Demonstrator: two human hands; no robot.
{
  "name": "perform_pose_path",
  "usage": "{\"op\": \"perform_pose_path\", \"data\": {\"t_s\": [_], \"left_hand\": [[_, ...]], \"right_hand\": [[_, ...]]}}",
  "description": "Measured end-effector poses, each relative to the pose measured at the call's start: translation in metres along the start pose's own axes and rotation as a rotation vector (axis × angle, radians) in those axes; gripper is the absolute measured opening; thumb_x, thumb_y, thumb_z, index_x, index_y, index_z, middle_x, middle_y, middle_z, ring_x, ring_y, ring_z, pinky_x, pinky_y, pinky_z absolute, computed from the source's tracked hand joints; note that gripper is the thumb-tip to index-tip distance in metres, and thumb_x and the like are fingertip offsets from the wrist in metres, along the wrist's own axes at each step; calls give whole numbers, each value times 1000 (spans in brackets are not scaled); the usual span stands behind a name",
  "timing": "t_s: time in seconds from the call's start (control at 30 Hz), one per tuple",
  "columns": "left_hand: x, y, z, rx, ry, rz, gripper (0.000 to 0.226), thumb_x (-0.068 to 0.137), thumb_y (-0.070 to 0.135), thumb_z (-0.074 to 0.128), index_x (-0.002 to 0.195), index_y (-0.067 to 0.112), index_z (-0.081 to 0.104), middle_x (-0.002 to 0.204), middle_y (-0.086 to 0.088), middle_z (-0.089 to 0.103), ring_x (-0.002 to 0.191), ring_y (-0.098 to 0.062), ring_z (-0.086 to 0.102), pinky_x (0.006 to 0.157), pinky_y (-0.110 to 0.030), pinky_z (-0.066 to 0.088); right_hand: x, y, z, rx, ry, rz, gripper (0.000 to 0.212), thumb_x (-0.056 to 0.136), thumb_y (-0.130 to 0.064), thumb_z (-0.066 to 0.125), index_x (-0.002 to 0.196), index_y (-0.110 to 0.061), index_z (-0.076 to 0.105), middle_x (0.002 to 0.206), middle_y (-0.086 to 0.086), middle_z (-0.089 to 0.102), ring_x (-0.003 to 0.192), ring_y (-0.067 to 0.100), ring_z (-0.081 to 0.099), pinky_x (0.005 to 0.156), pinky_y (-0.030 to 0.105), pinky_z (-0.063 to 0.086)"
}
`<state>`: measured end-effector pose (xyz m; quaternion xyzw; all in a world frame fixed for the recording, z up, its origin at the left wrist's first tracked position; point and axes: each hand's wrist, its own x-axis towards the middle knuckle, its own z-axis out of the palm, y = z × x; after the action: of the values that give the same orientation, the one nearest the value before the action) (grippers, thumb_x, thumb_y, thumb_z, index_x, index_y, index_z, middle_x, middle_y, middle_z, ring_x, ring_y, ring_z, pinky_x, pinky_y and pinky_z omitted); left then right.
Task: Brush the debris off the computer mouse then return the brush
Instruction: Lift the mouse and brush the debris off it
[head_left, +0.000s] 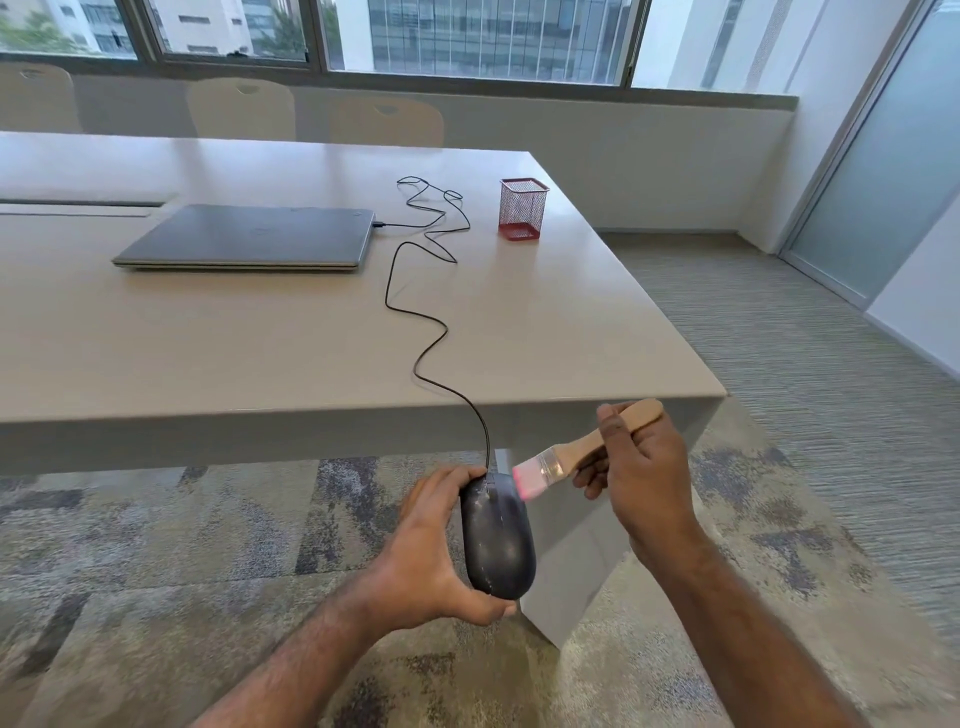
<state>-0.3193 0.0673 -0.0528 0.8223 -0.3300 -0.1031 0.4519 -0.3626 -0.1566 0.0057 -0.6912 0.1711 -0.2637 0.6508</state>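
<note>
The left hand grips the mouse off the table; the right hand pinches the brush — a hard stroke could tug the taut cable.

Daylight floods in from the windows at twelve o'clock, and everything before me is bright and evenly lit. The view outside is washed out, nearly white toward one o'clock. The table top carries a soft pale sheen, and its front edge falls into shade. Shadows are faint and soft. The wide lens bends the window frame and the table edges toward the rim. The carpet at seven o'clock and my forearms look smeared and soft.
</note>
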Motion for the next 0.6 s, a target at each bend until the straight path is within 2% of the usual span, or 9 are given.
{"op": "perform_pose_path", "data": {"t_s": [0.13, 0.23, 0.37, 0.47, 0.53, 0.6], "left_hand": [[0, 3, 0, -17, 0, 23, 114, 43, 51, 92, 140, 43, 33, 132, 35, 31, 133, 3, 34, 106, -4, 25], [-1, 5, 0, -21, 9, 59, 108, 43, 50, 92, 134, 49, 33, 130, 32, 35, 132, -1, 37, 107, -6, 27], [-2, 3, -1, -36, 12, 64, 110, 43, 49, 93, 135, 47, 34, 132, 28, 38, 132, -4, 39, 110, -11, 29], [1, -2, -1, -70, 23, 34, 111, 42, 49, 94, 136, 48, 34, 131, 32, 37, 131, 2, 39, 108, -7, 28], [4, -7, -2, -94, 30, -1, 113, 42, 50, 95, 139, 44, 37, 133, 27, 40, 129, 4, 41, 110, -12, 32], [6, -11, -5, -91, 38, -38, 117, 41, 51, 95, 142, 37, 39, 136, 21, 42, 129, 4, 41, 113, -20, 35]], "right_hand": [[-5, -3, 10, 23, -116, 45, 19, 104, -18, 53, 89, -7, 51, 54, 14, 64, 40, 25, 57, 36, 28, 44], [-1, -5, 6, 4, -82, 55, 19, 104, -19, 52, 92, -5, 51, 54, 14, 64, 42, 26, 56, 38, 29, 44], [0, -14, -3, -2, -83, -83, 15, 101, -24, 57, 90, -15, 57, 63, 16, 68, 50, 26, 63, 43, 32, 50], [-6, -18, -2, 28, -219, -257, 9, 97, -26, 62, 90, -24, 68, 80, 9, 73, 59, 23, 66, 52, 30, 55], [-12, -17, 0, 2, -366, -327, 9, 96, -25, 65, 91, -24, 72, 92, -2, 75, 68, 13, 69, 62, 23, 55], [-19, -16, 2, -93, -520, -333, 10, 93, -25, 67, 96, -30, 75, 95, -8, 76, 81, 6, 70, 73, 19, 54]]}}
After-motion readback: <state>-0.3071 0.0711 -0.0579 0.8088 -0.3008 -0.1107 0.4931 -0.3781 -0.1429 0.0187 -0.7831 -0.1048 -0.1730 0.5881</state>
